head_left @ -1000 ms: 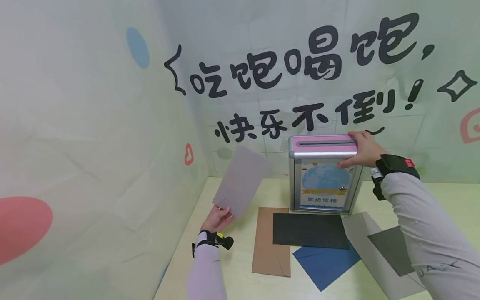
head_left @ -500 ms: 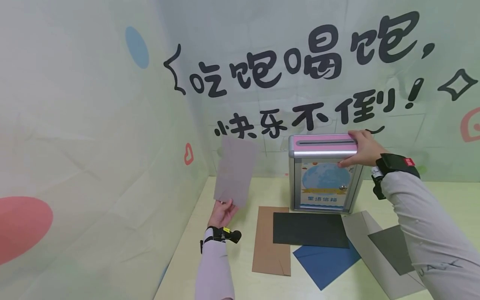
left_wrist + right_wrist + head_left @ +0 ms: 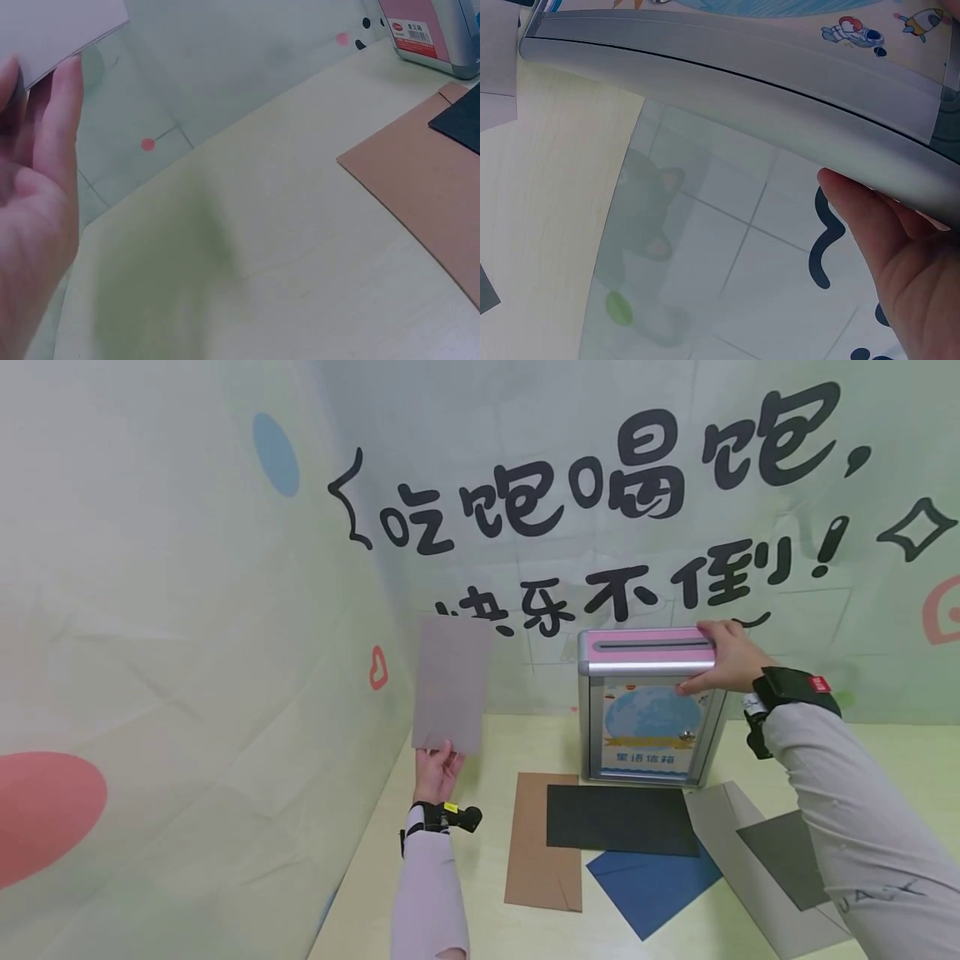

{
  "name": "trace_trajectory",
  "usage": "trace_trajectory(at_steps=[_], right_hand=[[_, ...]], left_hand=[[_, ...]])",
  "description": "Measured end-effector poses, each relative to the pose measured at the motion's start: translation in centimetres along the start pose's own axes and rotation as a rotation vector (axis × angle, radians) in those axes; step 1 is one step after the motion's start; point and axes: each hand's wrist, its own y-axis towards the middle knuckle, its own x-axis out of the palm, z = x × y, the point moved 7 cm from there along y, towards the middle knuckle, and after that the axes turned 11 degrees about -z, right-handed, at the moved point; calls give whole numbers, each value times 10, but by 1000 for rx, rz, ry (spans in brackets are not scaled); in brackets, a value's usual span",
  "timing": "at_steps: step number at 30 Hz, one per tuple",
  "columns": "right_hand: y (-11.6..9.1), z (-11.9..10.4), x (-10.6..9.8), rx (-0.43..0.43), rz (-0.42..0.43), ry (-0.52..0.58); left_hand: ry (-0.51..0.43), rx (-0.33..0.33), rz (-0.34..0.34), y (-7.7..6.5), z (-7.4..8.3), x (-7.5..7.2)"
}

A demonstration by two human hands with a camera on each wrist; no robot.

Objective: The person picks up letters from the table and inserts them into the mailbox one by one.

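Observation:
My left hand [image 3: 437, 772] pinches the lower edge of a pale grey-lilac envelope [image 3: 452, 685], thumb in front, and holds it nearly upright above the table's left side. In the left wrist view only a corner of that envelope [image 3: 60, 34] shows over the fingers. A mailbox [image 3: 652, 718] with a pink slotted top and silver frame stands at the back of the table. Across its top right corner my right hand [image 3: 731, 658] grips the box, thumb on the front face. The right wrist view has the thumb against the silver edge; the other fingers are mostly hidden.
Before the mailbox lie a brown envelope [image 3: 536, 877], a black envelope [image 3: 622, 818] overlapping it, a blue envelope [image 3: 648, 889], a large light grey envelope [image 3: 738, 852] and a dark grey one [image 3: 783, 860]. Walls [image 3: 360, 793] border the table's left and back.
The left hand has turned the pale envelope from a rightward tilt to nearly upright, raising it slightly; over the last half second it shifted left. The right hand and mailbox have stayed put.

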Motion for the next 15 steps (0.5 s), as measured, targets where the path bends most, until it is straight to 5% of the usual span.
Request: trace_trajectory(at_steps=[15], right_hand=[[2, 4, -1, -22, 30, 15]], left_hand=[[-1, 47, -63, 17, 36, 32]])
